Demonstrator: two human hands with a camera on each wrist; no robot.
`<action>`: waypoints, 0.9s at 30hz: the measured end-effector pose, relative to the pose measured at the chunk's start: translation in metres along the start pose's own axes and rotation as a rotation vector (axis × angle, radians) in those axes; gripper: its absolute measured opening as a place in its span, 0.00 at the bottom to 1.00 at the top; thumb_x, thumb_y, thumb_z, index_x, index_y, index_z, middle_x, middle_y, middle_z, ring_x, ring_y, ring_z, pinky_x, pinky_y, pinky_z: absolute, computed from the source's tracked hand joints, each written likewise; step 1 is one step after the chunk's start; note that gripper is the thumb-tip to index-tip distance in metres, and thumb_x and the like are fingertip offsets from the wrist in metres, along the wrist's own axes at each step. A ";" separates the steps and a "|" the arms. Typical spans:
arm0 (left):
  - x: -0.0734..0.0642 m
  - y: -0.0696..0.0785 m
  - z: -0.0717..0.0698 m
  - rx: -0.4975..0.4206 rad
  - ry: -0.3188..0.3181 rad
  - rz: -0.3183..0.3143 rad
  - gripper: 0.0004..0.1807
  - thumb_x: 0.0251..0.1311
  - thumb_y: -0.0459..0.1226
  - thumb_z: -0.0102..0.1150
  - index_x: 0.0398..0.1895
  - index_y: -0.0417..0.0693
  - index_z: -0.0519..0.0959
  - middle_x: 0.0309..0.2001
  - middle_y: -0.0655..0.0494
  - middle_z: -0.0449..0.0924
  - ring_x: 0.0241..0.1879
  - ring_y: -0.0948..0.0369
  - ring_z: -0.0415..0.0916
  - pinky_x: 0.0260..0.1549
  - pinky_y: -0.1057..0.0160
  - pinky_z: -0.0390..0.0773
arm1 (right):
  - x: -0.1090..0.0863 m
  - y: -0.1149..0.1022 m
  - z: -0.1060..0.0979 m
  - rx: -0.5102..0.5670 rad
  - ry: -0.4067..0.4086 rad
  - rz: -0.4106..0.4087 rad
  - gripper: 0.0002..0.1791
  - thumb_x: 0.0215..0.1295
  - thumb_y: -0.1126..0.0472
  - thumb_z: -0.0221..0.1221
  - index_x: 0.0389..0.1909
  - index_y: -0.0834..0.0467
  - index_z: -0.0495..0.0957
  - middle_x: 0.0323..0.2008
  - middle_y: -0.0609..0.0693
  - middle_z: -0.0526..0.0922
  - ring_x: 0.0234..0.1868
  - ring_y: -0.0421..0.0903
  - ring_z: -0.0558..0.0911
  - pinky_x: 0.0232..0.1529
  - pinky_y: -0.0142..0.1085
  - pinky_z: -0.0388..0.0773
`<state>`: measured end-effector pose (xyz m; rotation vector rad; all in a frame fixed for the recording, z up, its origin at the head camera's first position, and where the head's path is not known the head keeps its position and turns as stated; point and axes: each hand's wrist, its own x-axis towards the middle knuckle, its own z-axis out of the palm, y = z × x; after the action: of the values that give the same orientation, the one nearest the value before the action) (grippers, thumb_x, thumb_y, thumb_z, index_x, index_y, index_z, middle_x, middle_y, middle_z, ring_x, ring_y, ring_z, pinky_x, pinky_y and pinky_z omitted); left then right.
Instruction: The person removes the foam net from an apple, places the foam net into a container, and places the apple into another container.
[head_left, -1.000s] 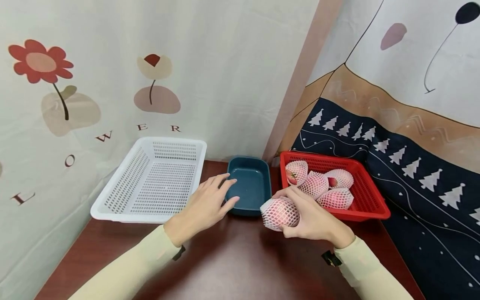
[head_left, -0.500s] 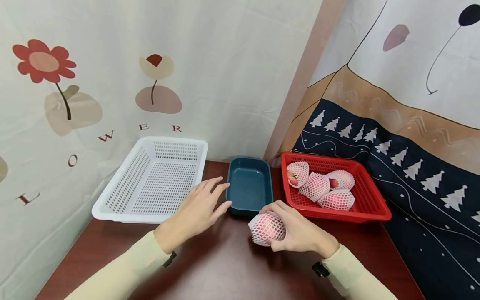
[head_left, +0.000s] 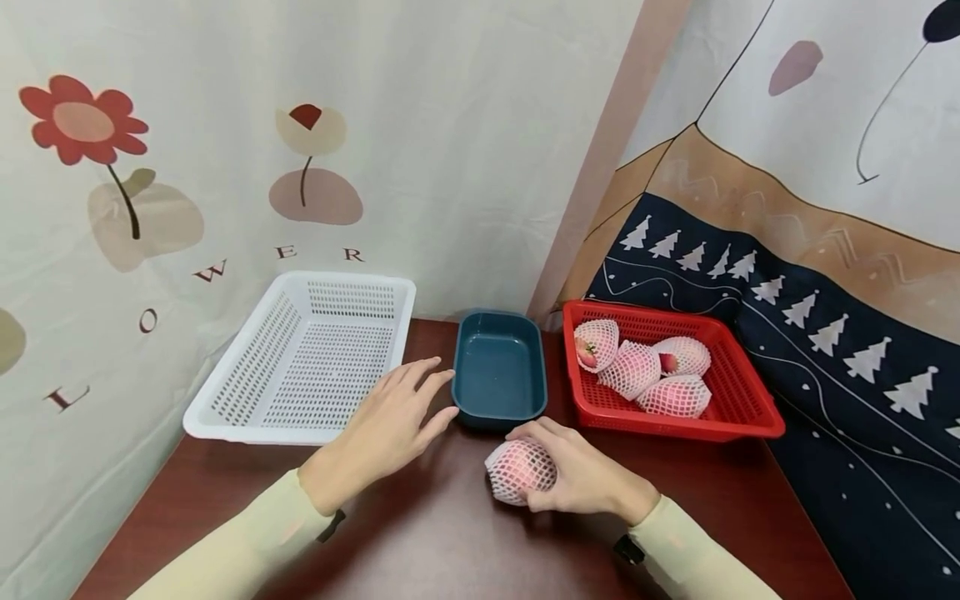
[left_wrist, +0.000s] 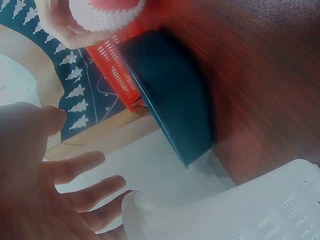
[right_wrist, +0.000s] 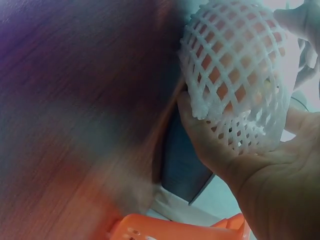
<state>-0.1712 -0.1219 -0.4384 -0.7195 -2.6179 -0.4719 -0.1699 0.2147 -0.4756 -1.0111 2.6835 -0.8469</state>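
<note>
My right hand (head_left: 588, 475) grips a pinkish-red fruit in a white foam net (head_left: 517, 473), thumb and fingers round its right side. In the right wrist view the netted fruit (right_wrist: 235, 60) fills the upper right, the thumb along its lower edge. It sits low over the table, in front of the dark blue tray (head_left: 498, 417). My left hand (head_left: 378, 429) holds nothing; its fingers are spread between the white basket and the blue tray. The left wrist view shows these loose fingers (left_wrist: 95, 192) beside the white basket's rim.
A white perforated basket (head_left: 202, 425) stands at the left. At the right, a red basket (head_left: 750, 417) contains several more netted fruits (head_left: 630, 371). A printed cloth (head_left: 465, 167) hangs behind the brown table (head_left: 420, 550).
My right hand has carried the netted fruit left and toward me, away from the red basket. My left hand has drawn back slightly, down and left.
</note>
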 end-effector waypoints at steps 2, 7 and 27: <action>-0.001 0.000 0.000 0.002 0.004 0.003 0.30 0.81 0.52 0.71 0.75 0.44 0.84 0.77 0.38 0.83 0.77 0.38 0.81 0.76 0.32 0.82 | 0.001 0.000 0.001 -0.003 0.007 0.002 0.41 0.59 0.49 0.79 0.75 0.44 0.79 0.66 0.41 0.84 0.58 0.37 0.85 0.59 0.36 0.90; -0.005 0.000 -0.001 0.007 0.010 0.020 0.30 0.81 0.52 0.71 0.75 0.44 0.84 0.77 0.37 0.83 0.77 0.38 0.82 0.76 0.32 0.81 | 0.001 0.000 0.001 -0.004 0.003 0.002 0.41 0.65 0.46 0.78 0.79 0.48 0.78 0.68 0.42 0.85 0.62 0.37 0.85 0.65 0.40 0.91; -0.016 0.002 -0.006 0.024 0.009 0.042 0.31 0.80 0.53 0.71 0.76 0.46 0.84 0.78 0.39 0.82 0.77 0.39 0.82 0.76 0.34 0.82 | -0.008 -0.008 0.003 -0.154 0.019 -0.016 0.50 0.70 0.26 0.75 0.86 0.43 0.73 0.78 0.41 0.78 0.76 0.44 0.81 0.75 0.54 0.88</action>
<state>-0.1561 -0.1297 -0.4397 -0.7612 -2.5897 -0.4293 -0.1585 0.2130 -0.4741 -1.0619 2.7961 -0.6638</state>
